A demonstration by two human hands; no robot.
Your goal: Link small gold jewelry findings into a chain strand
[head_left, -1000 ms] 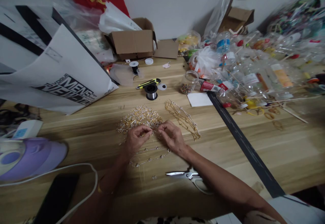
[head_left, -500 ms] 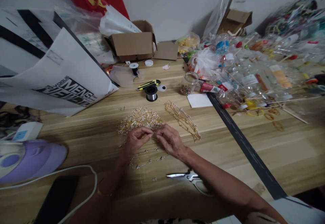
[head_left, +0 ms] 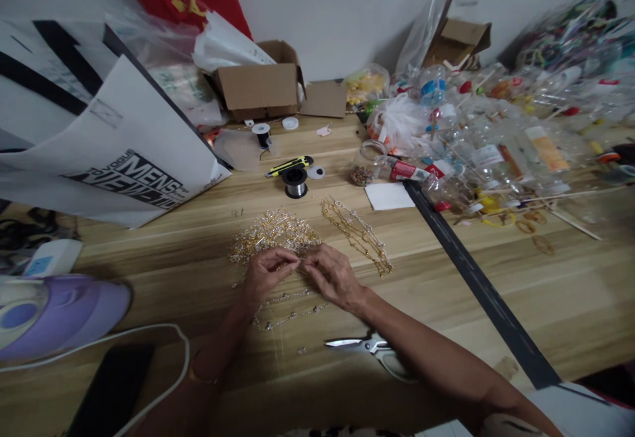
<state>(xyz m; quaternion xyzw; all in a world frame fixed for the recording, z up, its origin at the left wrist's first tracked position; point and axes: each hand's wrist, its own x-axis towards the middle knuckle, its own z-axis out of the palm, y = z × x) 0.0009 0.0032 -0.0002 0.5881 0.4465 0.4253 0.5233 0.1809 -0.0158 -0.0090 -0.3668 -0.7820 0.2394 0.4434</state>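
Observation:
My left hand [head_left: 270, 272] and my right hand [head_left: 335, 275] meet at the fingertips just in front of a heap of small gold and silver clasps or rings [head_left: 272, 229]. Both hands are closed in a pinch, thumb against finger. Whatever lies between the fingertips is too small to make out. Below them a silver beaded chain [head_left: 292, 316] lies in a loop on the table, partly hidden by the right hand. Several gold and silver chains [head_left: 357, 235] lie stretched out to the right of the heap. Scissors [head_left: 370, 344] rest partly under my right forearm.
Behind the heap are a wire spool [head_left: 296, 182], a yellow-black utility knife [head_left: 290, 165] and a jar of beads [head_left: 368, 164]. A white paper bag [head_left: 133, 153] and a purple device [head_left: 74, 311] stand at left. Plastic bottles [head_left: 496, 139] crowd the right. A dark phone [head_left: 112, 387] lies front left.
The hands keep the same pinch at the same spot. The right fingers have shifted very slightly; nothing else has visibly moved.

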